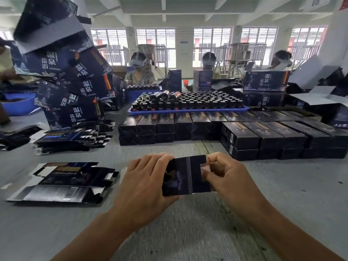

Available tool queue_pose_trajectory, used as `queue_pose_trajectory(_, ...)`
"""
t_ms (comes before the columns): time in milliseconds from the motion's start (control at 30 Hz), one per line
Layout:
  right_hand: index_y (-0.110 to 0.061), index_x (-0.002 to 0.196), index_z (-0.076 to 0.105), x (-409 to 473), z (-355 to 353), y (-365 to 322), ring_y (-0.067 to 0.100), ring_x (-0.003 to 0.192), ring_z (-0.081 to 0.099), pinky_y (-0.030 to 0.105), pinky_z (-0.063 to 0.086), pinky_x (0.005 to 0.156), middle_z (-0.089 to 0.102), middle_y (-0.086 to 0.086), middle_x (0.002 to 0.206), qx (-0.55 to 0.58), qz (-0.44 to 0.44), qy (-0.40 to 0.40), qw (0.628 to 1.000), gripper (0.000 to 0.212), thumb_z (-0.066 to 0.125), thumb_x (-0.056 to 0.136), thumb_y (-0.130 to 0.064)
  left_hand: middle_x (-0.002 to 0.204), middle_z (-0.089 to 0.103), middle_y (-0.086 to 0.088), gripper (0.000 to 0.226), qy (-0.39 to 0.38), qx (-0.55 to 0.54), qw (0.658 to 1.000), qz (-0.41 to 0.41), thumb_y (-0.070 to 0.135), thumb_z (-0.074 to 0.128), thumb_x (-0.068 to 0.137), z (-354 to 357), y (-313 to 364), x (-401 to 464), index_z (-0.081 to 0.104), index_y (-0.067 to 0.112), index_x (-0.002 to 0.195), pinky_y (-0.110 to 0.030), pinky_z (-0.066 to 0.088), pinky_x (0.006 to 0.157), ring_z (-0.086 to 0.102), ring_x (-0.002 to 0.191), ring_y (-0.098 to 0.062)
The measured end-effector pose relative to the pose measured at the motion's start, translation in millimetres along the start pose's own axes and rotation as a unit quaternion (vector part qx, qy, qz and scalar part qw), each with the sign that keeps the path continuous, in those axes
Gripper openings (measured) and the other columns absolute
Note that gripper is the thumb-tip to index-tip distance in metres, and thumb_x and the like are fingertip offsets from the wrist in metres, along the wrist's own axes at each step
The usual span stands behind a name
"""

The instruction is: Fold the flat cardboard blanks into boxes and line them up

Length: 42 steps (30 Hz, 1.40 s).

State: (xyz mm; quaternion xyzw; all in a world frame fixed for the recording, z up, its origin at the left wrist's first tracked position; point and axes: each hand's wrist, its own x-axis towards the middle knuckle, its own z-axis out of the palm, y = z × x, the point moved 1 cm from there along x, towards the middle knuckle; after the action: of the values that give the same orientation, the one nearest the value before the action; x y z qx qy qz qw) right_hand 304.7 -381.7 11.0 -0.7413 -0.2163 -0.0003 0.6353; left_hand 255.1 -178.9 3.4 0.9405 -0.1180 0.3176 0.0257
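I hold a dark blue cardboard box blank [187, 176] in front of me, above the grey table [188, 232]. My left hand [145, 183] grips its left side, fingers curled over the top edge. My right hand [224, 174] pinches the flap at its right end. Flat blanks [62, 179] lie in a pile to my left, with a second heap [71, 138] behind it. Folded dark boxes [263, 136] stand lined up in rows, stacked two high, straight ahead and to the right.
A blue tray of small dark bottles [188, 103] sits behind the rows. Large printed cartons [75, 85] lean in a stack at the left, more [265, 87] at the right. Three people sit across the table. A blue tub [17, 106] is far left.
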Motion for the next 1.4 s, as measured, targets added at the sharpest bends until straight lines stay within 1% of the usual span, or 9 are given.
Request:
queue_pose_trajectory(100, -0.024, 0.099, 0.072, -2, 3, -3, 0.011, 0.081, 0.075, 0.022, 0.059, 0.066, 0.077, -0.006, 0.09, 0.004, -0.005, -0.003, 1.0, 0.012, 0.07, 0.089, -0.017, 0.128, 0.062, 0.003, 0.095, 0.003, 0.004, 1.0, 0.022, 0.081, 0.055, 0.066, -2, 2, 1, 0.045, 0.018, 0.137, -0.027, 0.033, 0.1, 0.056, 0.114, -0.015)
queue_pose_trajectory(233, -0.032, 0.1, 0.072, -3, 2, -6, 0.01, 0.084, 0.074, 0.023, 0.059, 0.06, 0.075, -0.009, 0.096, 0.013, 0.0, -0.013, 1.0, 0.026, 0.07, 0.09, -0.008, 0.131, 0.062, 0.0, 0.104, 0.014, 0.006, 0.999, 0.047, 0.089, 0.037, 0.075, -7, 3, 4, 0.043, 0.012, 0.145, -0.03, 0.032, 0.099, 0.056, 0.115, -0.016)
queue_pose_trajectory(333, -0.038, 0.099, 0.071, -2, 0, -5, 0.009, 0.086, 0.074, 0.022, 0.058, 0.061, 0.075, -0.01, 0.099, 0.014, 0.009, -0.022, 1.0, 0.034, 0.07, 0.089, -0.006, 0.132, 0.061, 0.001, 0.102, 0.012, 0.002, 0.998, 0.056, 0.088, 0.035, 0.08, -8, 2, 4, 0.047, 0.011, 0.145, -0.033, 0.041, 0.098, 0.059, 0.114, -0.016)
queue_pose_trajectory(533, -0.029, 0.121, 0.065, -1, 0, -3, 0.012, 0.09, 0.073, 0.024, 0.059, 0.061, 0.072, -0.005, 0.109, -0.016, 0.02, -0.009, 1.0, 0.037, 0.069, 0.091, -0.007, 0.136, 0.055, 0.003, 0.088, 0.049, -0.038, 0.997, 0.049, 0.076, 0.052, 0.081, -4, 7, 0, 0.046, 0.014, 0.144, -0.036, 0.042, 0.103, 0.054, 0.121, -0.014)
queue_pose_trajectory(733, -0.037, 0.119, 0.063, -3, -1, -3, 0.009, 0.087, 0.073, 0.024, 0.058, 0.06, 0.071, -0.008, 0.11, -0.034, -0.004, -0.005, 0.999, 0.035, 0.065, 0.095, -0.012, 0.14, 0.053, 0.003, 0.076, 0.055, -0.029, 0.995, 0.074, 0.069, 0.05, 0.085, -5, 7, 1, 0.036, 0.033, 0.15, -0.036, 0.031, 0.108, 0.053, 0.125, -0.02)
queue_pose_trajectory(933, -0.068, 0.095, 0.058, -2, -3, -8, 0.007, 0.087, 0.073, 0.024, 0.059, 0.059, 0.07, -0.021, 0.102, -0.036, -0.044, -0.015, 0.998, 0.057, 0.066, 0.094, -0.012, 0.143, 0.05, -0.01, 0.063, 0.047, 0.006, 0.994, 0.095, 0.063, 0.041, 0.094, -7, 7, 1, 0.034, 0.039, 0.152, -0.046, 0.047, 0.1, 0.055, 0.124, -0.029)
queue_pose_trajectory(1100, -0.062, 0.106, 0.057, -5, -4, -11, 0.003, 0.09, 0.072, 0.024, 0.06, 0.06, 0.071, -0.018, 0.106, -0.058, -0.078, -0.01, 0.995, 0.048, 0.065, 0.095, -0.016, 0.139, 0.045, -0.011, 0.056, 0.061, -0.007, 0.994, 0.096, 0.057, 0.047, 0.095, -13, 10, 2, 0.038, 0.038, 0.148, -0.046, 0.049, 0.095, 0.045, 0.121, -0.026)
queue_pose_trajectory(1233, -0.062, 0.111, 0.054, -7, -3, -14, 0.0, 0.09, 0.07, 0.02, 0.059, 0.059, 0.071, -0.023, 0.104, -0.073, -0.115, 0.004, 0.991, 0.05, 0.064, 0.096, -0.015, 0.139, 0.044, -0.013, 0.057, 0.059, -0.035, 0.993, 0.092, 0.049, 0.05, 0.09, -17, 12, 2, 0.042, 0.037, 0.144, -0.042, 0.052, 0.09, 0.057, 0.118, -0.032)
queue_pose_trajectory(1400, -0.056, 0.113, 0.053, -9, -3, -16, 0.006, 0.08, 0.072, 0.019, 0.057, 0.056, 0.072, -0.02, 0.096, -0.101, -0.128, 0.011, 0.987, 0.045, 0.064, 0.095, -0.016, 0.142, 0.044, -0.011, 0.061, 0.047, -0.053, 0.994, 0.088, 0.046, 0.062, 0.083, -18, 11, 2, 0.045, 0.037, 0.141, -0.036, 0.046, 0.091, 0.057, 0.12, -0.032)
